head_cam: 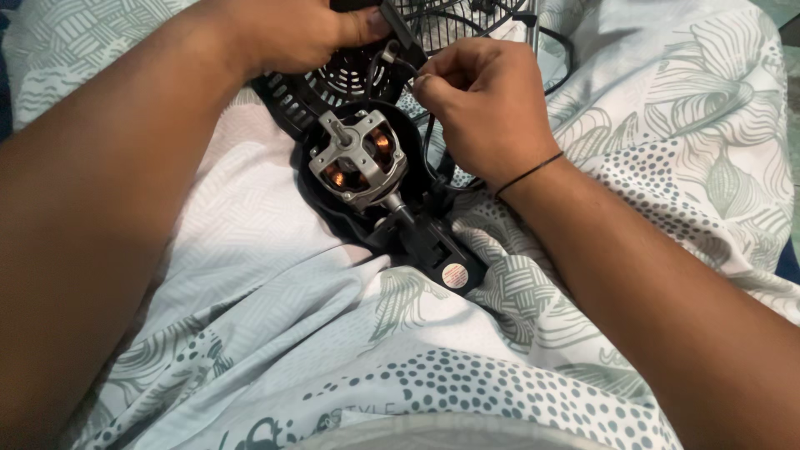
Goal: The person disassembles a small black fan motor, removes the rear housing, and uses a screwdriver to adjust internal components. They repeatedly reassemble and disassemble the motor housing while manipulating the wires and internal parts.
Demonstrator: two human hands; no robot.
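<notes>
- My left hand (283, 33) is at the top of the view, curled closed, its thumb pressing a small dark part (398, 25) against the fingers.
- My right hand (483, 104) sits just right of it, fingertips pinched on thin black wires (429, 137) that loop down beside the motor; a thin black band (529, 173) circles that wrist.
- The fan motor (358, 158) lies in the middle of the view, between my forearms, in its black housing (321, 196) on the patterned white-and-green bedsheet (667, 125).
- Its long axis runs diagonally: the bare shaft (336, 129) points toward the upper left, and the other end runs lower right into the black neck block (433, 246), which carries a round red-and-white sticker (455, 275).
- Copper windings show orange on both sides of the grey metal frame.
- A black vented rear cover (333, 83) lies just above the motor, touching the housing, partly under my left hand.
- A wire fan guard (467, 17) is at the top edge, behind both hands.
</notes>
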